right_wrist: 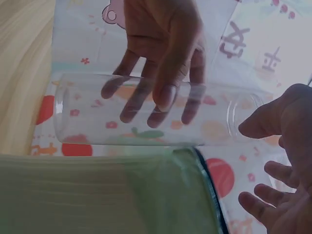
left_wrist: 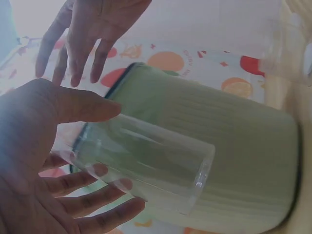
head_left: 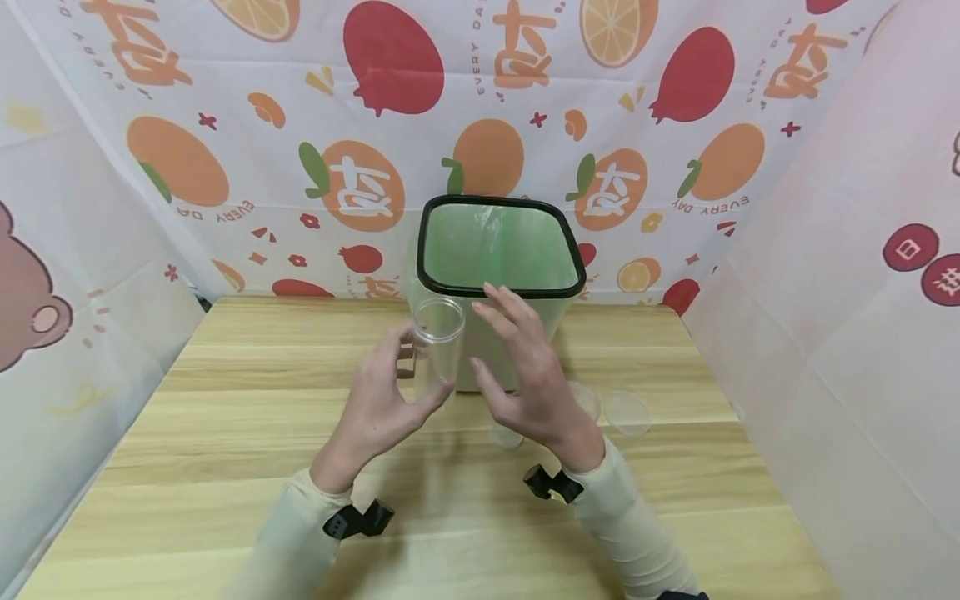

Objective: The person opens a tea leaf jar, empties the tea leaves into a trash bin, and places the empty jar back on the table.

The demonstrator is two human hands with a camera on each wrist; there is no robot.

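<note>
My left hand (head_left: pixel 382 400) holds a clear plastic cylindrical jar (head_left: pixel 438 354) upright, thumb on one side and fingers on the other. Its round open-looking top faces up in the head view. Close by on the right, my right hand (head_left: pixel 528 371) has its fingers spread and relaxed and grips nothing. In the right wrist view the right thumb (right_wrist: pixel 263 117) lies beside the ringed end of the jar (right_wrist: pixel 156 112); whether it touches cannot be told. Just behind both hands stands a pale green bin (head_left: pixel 495 246) with a black rim.
Several clear round plastic pieces (head_left: pixel 627 412) are on the wooden table (head_left: pixel 225 433), to the right of and partly behind my right hand. A fruit-printed cloth (head_left: pixel 300 167) hangs at the table's back edge, with more cloth on both sides.
</note>
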